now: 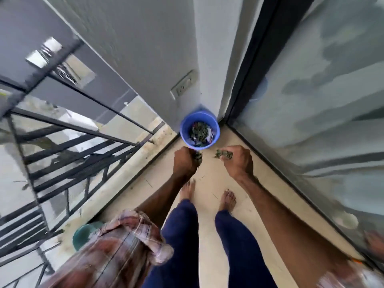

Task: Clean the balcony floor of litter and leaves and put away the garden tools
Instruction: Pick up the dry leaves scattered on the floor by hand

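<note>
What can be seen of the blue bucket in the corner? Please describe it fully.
The blue bucket is round, open-topped and looks like plastic. It stands upright on the pale floor, in the corner between the grey wall and the dark door frame. Inside lie dark leaves and coloured scraps. No handle shows. The left hand and right hand, each gripping leaves, are near its front edge; contact cannot be told.

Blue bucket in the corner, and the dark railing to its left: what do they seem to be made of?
The blue bucket looks like moulded plastic: even, saturated colour and a thin smooth rim with a slight sheen. The railing looks like painted metal, probably iron or steel: slim straight dark bars with a matte finish. Motion blur hides finer detail.
</note>
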